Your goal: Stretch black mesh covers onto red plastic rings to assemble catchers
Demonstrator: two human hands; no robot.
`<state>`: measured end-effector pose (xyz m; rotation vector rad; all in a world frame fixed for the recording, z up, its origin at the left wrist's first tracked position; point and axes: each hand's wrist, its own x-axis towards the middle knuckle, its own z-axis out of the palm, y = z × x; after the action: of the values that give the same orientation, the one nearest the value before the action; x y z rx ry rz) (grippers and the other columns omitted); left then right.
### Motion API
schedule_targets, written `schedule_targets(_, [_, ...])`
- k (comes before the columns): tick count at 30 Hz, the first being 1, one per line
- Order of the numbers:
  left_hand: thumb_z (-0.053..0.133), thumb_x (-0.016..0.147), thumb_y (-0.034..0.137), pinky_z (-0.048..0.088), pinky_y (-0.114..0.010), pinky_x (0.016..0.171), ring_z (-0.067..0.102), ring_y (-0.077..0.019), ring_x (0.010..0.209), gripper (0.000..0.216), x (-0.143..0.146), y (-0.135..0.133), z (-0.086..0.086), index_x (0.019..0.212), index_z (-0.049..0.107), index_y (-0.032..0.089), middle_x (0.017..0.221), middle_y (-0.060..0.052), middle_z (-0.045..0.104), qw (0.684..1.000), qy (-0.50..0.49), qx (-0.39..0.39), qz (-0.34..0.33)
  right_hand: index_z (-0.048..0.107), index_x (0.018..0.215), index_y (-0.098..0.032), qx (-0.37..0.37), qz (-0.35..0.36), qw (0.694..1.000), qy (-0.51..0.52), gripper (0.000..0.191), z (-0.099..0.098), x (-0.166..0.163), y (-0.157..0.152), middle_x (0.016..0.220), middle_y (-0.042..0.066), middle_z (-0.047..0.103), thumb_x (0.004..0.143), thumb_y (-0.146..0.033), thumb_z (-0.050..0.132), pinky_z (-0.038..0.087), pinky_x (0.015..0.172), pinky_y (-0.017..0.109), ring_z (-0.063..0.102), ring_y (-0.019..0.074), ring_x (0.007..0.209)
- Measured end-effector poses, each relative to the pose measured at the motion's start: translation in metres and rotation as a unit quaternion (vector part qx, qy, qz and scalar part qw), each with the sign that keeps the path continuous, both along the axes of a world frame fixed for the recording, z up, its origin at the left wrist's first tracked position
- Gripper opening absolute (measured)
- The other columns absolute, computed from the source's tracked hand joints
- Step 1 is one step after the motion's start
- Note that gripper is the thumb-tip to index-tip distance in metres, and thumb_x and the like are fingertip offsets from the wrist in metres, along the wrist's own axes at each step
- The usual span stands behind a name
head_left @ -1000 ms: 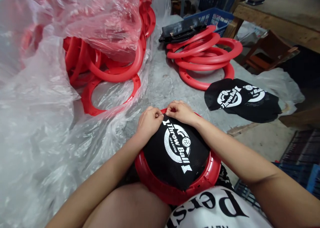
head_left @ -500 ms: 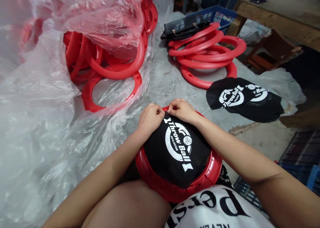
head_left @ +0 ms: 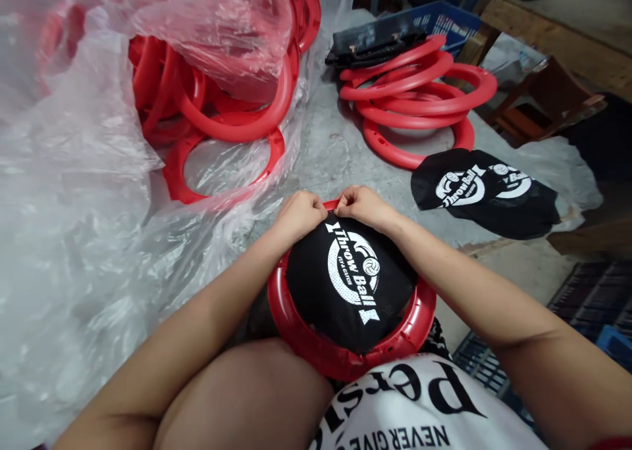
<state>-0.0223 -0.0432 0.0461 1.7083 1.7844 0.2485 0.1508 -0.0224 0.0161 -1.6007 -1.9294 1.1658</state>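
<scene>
Fingertips of your left hand point(head_left: 299, 214) and right hand point(head_left: 363, 206) pinch the far edge of the black mesh net point(head_left: 350, 280), pressing it onto the far rim of the red ring point(head_left: 345, 361) resting on your lap. Fitting looks just begun; next, work the edge round the rim, keeping the net taut. Spare rings point(head_left: 419, 101) lie on the concrete floor point(head_left: 326, 154) beyond.

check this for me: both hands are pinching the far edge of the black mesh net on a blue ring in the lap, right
Not quite: the ring is red, not blue, as the head view shows. The rest holds: the left hand and right hand both pinch the far edge of the black mesh net laid over that ring in the lap.
</scene>
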Motion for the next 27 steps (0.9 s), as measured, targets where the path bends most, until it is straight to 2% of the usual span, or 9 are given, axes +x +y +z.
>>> schedule_targets(3, [0.065,0.073,0.022,0.039,-0.026,0.055,0.055,-0.0145,0.056,0.007,-0.003,0.006,-0.001,0.07,0.07,0.018,0.058,0.001,0.061,0.999,-0.031,-0.024,-0.009,0.062,0.063,-0.019,-0.025,-0.013,0.999,0.017,0.011,0.003,0.0,0.0,0.06,-0.002,0.061,0.07,-0.021,0.07,0.039,0.057,0.025,0.054,0.0127,0.059])
schedule_targets(8, [0.071,0.068,0.019,0.038,-0.028,0.054,0.051,-0.0148,0.05,0.01,0.004,0.016,0.0,0.059,0.065,0.018,0.044,0.003,0.048,0.999,0.002,-0.039,-0.005,0.057,0.061,-0.019,-0.059,-0.024,0.998,0.018,0.019,0.009,-0.002,0.005,0.053,-0.005,0.052,0.067,-0.024,0.075,0.033,0.051,0.024,0.046,0.0101,0.053])
schedule_targets(12, [0.071,0.07,0.019,0.039,-0.029,0.055,0.051,-0.0154,0.049,0.013,0.008,0.013,0.005,0.059,0.065,0.018,0.042,0.003,0.047,0.999,0.008,-0.031,-0.004,0.058,0.063,-0.019,-0.078,-0.005,0.997,0.011,0.016,0.011,-0.003,0.004,0.054,-0.004,0.055,0.068,-0.021,0.072,0.035,0.051,0.024,0.048,0.0106,0.053])
schedule_targets(17, [0.069,0.075,0.022,0.041,-0.027,0.06,0.055,-0.015,0.06,0.01,0.001,0.003,0.006,0.067,0.069,0.017,0.059,0.001,0.06,1.0,-0.01,0.0,-0.02,0.061,0.064,-0.019,0.006,-0.003,0.995,-0.095,0.012,0.012,-0.007,-0.001,0.056,-0.001,0.056,0.072,-0.023,0.07,0.037,0.057,0.026,0.051,0.014,0.06])
schedule_targets(20, [0.068,0.078,0.024,0.043,-0.026,0.063,0.057,-0.0149,0.066,0.009,-0.004,-0.002,0.001,0.074,0.071,0.016,0.066,0.0,0.064,0.999,-0.031,0.025,-0.024,0.063,0.066,-0.019,0.043,0.002,0.99,-0.133,0.013,0.011,-0.009,-0.003,0.065,0.002,0.062,0.076,-0.026,0.069,0.041,0.062,0.027,0.055,0.016,0.066])
schedule_targets(23, [0.067,0.082,0.025,0.049,-0.028,0.077,0.062,-0.0177,0.081,0.009,-0.006,-0.011,-0.002,0.078,0.071,0.017,0.084,-0.003,0.068,0.994,-0.026,0.084,-0.069,0.065,0.071,-0.018,0.072,0.018,0.986,-0.151,0.013,0.007,-0.007,-0.005,0.083,0.006,0.069,0.081,-0.026,0.065,0.045,0.074,0.03,0.059,0.018,0.076])
schedule_targets(25, [0.066,0.085,0.027,0.05,-0.033,0.09,0.062,-0.021,0.093,0.013,-0.008,-0.02,-0.004,0.077,0.07,0.017,0.098,-0.007,0.067,0.986,0.009,0.132,-0.105,0.069,0.081,-0.019,0.096,0.031,0.984,-0.144,0.011,0.002,-0.003,-0.006,0.094,0.006,0.07,0.084,-0.028,0.064,0.046,0.085,0.033,0.06,0.0199,0.085])
schedule_targets(27, [0.067,0.086,0.03,0.048,-0.037,0.096,0.061,-0.0241,0.101,0.016,-0.01,-0.029,-0.005,0.075,0.068,0.018,0.103,-0.008,0.064,0.979,0.043,0.155,-0.122,0.072,0.095,-0.02,0.12,0.043,0.984,-0.125,0.015,-0.003,0.001,-0.008,0.101,0.006,0.071,0.084,-0.029,0.065,0.045,0.094,0.038,0.06,0.0219,0.093])
